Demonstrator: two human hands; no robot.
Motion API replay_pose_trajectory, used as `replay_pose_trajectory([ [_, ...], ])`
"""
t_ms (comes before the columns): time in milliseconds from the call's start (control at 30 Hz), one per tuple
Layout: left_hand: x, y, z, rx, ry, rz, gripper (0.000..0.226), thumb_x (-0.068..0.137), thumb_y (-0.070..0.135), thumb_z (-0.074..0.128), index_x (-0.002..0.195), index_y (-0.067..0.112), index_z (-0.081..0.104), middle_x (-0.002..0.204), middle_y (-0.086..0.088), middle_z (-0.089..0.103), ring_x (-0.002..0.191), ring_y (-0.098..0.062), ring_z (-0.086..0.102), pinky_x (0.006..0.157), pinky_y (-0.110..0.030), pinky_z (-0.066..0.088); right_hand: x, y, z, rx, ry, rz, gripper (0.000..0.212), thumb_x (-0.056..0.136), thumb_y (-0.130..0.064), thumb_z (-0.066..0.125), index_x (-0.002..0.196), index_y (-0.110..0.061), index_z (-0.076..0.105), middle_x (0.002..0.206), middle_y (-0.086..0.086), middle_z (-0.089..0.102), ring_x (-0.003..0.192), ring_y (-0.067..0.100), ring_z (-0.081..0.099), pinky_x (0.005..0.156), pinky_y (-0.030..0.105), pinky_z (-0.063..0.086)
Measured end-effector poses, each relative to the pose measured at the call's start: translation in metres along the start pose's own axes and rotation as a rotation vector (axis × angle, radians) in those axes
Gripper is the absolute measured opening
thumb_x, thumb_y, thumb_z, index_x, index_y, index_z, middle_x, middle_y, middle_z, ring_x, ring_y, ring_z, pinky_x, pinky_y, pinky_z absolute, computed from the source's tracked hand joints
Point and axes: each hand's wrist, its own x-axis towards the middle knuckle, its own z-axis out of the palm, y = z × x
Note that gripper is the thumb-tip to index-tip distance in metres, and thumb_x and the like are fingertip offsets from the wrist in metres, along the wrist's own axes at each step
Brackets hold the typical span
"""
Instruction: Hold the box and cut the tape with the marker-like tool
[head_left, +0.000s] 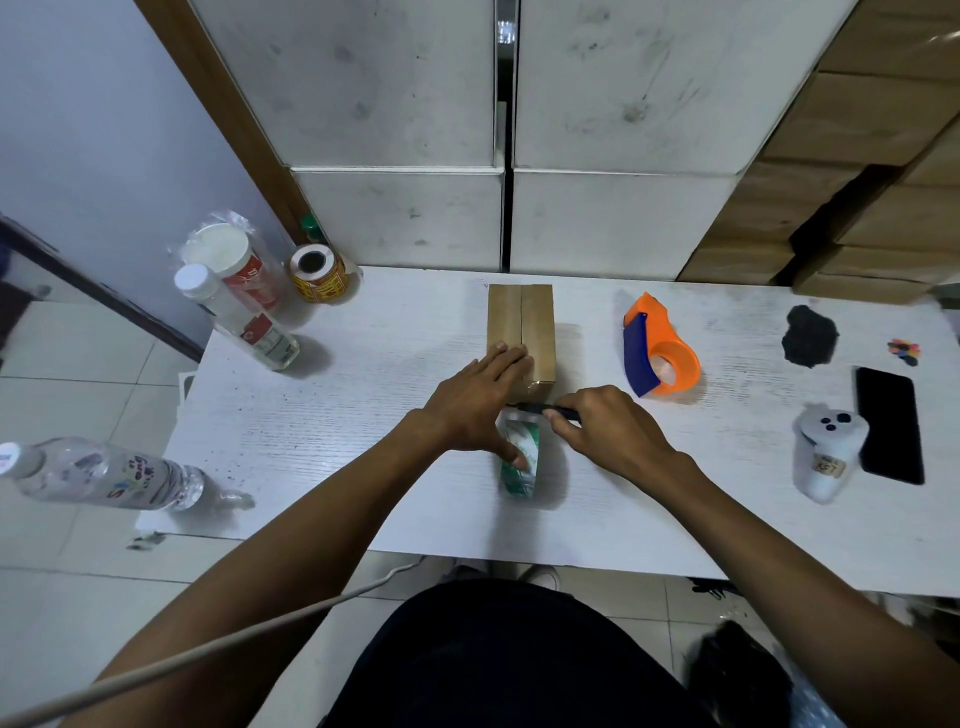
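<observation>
Green-printed tape roll (519, 462) — half-hidden behind hands (475, 402)

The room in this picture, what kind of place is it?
Probably a packing or stockroom workspace. Stacked cardboard cartons fill the right side, an orange tape dispenser lies on the white table, and the left hand presses a small brown box.

Both bare forearms reach forward from the lower corners and converge at the near end of the cardboard box (521, 332). The left hand (475, 402) lies palm down, its straight fingers spread flat across the box's near top edge and its thumb stretched back toward the body. The right hand (605, 423), just right of the box's near corner, is curled, fingers and thumb pinching a slim black pen (550, 410) that points left.
</observation>
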Motion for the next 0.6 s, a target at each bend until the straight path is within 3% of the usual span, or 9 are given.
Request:
replay_pose_trajectory([
  [167, 0.0, -0.002, 0.001, -0.01, 0.001, 0.003, 0.137, 0.054, 0.068, 0.083, 0.157, 0.017, 0.009, 0.167, 0.004, 0.004, 0.153, -0.019, -0.003, 0.119, -0.044, 0.024, 0.001, 0.001, 0.002, -0.014, -0.018, 0.027, 0.059, 0.086, -0.06, 0.033, 0.094, -0.019, 0.074, 0.077, 0.004, 0.072, 0.067, 0.022, 0.064, 0.055, 0.037, 0.054],
  [300, 0.0, -0.001, -0.001, -0.004, 0.0, 0.003, 0.134, 0.056, 0.066, 0.083, 0.157, 0.017, 0.01, 0.167, 0.004, 0.004, 0.153, -0.018, -0.003, 0.117, -0.044, 0.028, -0.002, 0.001, -0.002, -0.014, -0.011, 0.022, 0.038, 0.092, -0.046, 0.049, 0.094, -0.018, 0.075, 0.071, 0.006, 0.07, 0.065, 0.024, 0.062, 0.048, 0.031, 0.043],
  [467, -0.001, 0.001, -0.003, -0.004, -0.003, -0.003, 0.132, 0.056, 0.066, 0.083, 0.157, 0.019, 0.011, 0.166, 0.006, 0.004, 0.153, -0.017, -0.003, 0.114, -0.044, 0.033, -0.007, 0.001, -0.009, 0.003, -0.002, 0.027, 0.03, 0.093, -0.039, 0.054, 0.094, -0.019, 0.076, 0.066, 0.006, 0.064, 0.064, 0.027, 0.059, 0.046, 0.027, 0.028],
  [600, -0.002, 0.003, -0.005, 0.006, -0.004, -0.001, 0.132, 0.056, 0.064, 0.084, 0.156, 0.019, 0.012, 0.166, 0.006, 0.005, 0.153, -0.018, -0.002, 0.11, -0.043, 0.036, -0.008, 0.001, -0.009, -0.029, 0.001, 0.038, 0.032, 0.092, -0.042, 0.054, 0.094, -0.019, 0.077, 0.067, 0.005, 0.065, 0.064, 0.027, 0.059, 0.047, 0.028, 0.033],
])
